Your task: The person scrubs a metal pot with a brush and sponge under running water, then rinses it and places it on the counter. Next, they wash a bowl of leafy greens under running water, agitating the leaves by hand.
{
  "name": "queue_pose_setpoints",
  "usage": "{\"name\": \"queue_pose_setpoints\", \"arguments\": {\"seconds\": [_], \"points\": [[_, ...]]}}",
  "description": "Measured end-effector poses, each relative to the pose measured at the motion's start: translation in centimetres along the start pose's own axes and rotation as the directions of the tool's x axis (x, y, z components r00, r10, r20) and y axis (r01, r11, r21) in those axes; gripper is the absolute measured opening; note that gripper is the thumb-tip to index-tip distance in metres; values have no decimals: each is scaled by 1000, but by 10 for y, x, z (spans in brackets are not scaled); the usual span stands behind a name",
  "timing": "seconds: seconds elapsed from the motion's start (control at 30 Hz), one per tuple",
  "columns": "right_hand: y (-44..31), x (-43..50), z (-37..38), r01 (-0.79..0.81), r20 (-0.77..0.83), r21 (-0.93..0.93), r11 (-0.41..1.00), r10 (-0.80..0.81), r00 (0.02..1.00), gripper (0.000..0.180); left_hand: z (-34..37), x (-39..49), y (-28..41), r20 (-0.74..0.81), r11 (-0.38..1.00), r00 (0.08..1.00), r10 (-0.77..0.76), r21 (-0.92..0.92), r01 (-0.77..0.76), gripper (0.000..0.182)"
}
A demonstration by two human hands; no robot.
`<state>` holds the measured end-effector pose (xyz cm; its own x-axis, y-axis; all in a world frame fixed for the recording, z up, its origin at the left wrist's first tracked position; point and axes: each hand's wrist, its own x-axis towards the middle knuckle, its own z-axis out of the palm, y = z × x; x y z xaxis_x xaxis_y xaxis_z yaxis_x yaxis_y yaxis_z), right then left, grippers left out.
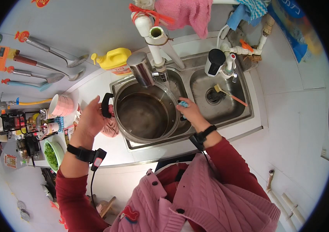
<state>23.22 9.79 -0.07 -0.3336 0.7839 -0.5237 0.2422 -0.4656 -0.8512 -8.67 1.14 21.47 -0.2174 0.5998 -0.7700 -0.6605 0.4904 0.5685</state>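
Observation:
A large metal pot [148, 138] with water in it sits over the left basin of the steel double sink [194, 78], below a faucet [162, 69]. My left hand [91, 117] is beside the pot's black left handle [106, 105], fingers apart, with no grip seen on it. At the right side of the pot, my right hand [192, 111] has curled fingers around a small blue-and-white cloth or scrubber [183, 103]; the right handle is mostly hidden behind this hand. A pink cloth [111, 127] lies on the counter left of the pot.
A brush [234, 97] lies in the right basin, with its head near the drain. A yellow jug [113, 59] stands behind the pot. Pink bowls [63, 105], a green bowl of leafy greens [60, 152] and a condiment rack [22, 124] are at the left. White pipes rise behind the sink.

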Motion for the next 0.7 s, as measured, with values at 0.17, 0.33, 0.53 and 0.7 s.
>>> {"name": "queue_pose_setpoints", "arguments": {"seconds": [0.17,0.33,0.53,0.7], "points": [[-83,-62,-57,178,-51,-14,984,-179,983,37,-33,47,-63,34,997,999,15,-78,-12,30],[-161,-118,-86,196,-24,129,972,-195,981,31,-6,82,-106,85,999,996,-31,-31,34,28],[-206,-160,-88,215,-44,191,958,-211,977,36,32,92,-130,192,989,981,-26,149,-3,29],[-217,-182,-79,250,-24,181,951,-250,968,29,44,110,-145,244,869,969,28,473,-144,48]]}}
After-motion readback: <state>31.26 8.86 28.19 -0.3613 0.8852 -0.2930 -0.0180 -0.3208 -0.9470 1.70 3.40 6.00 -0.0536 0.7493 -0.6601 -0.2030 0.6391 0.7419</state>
